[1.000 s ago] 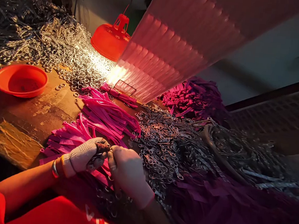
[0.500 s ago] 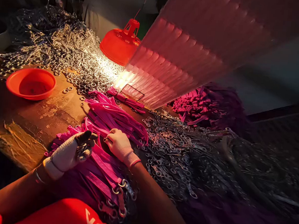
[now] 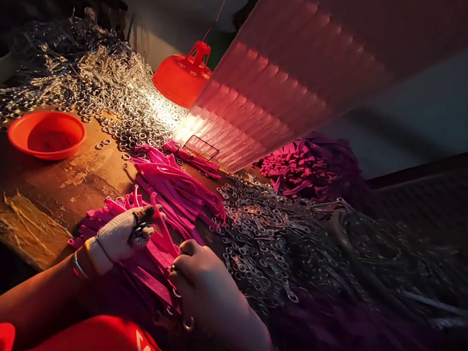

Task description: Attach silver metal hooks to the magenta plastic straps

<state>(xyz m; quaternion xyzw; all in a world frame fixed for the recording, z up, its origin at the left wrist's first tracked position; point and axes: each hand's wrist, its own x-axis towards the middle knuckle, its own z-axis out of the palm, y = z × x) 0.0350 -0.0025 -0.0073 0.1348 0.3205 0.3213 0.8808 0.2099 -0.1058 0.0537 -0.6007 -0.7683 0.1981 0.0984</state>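
Note:
My left hand (image 3: 120, 236), in a white glove with dark fingertips, is closed around a pink strap (image 3: 163, 226) and some small metal pieces. Right of it and nearer to me, my right hand (image 3: 204, 282), also gloved, is closed in a pinch; what its fingers hold is too small to make out. Both hands are over a pile of pink straps (image 3: 145, 280) with metal rings and clasps at the near end. Just beyond them lies a second bundle of pink straps (image 3: 176, 184).
A red bowl (image 3: 47, 134) stands at the left. Metal rings (image 3: 114, 86) are heaped behind it under a hanging red lamp (image 3: 181, 78). Metal clasps (image 3: 249, 231) cover the right side. A pink translucent sheet (image 3: 266, 85) hangs above, near more pink pieces (image 3: 300, 165).
My right hand has moved toward me and slightly right, over the ringed end of the straps. A pink strap now stands up at my left hand's fingers. The view has shifted slightly.

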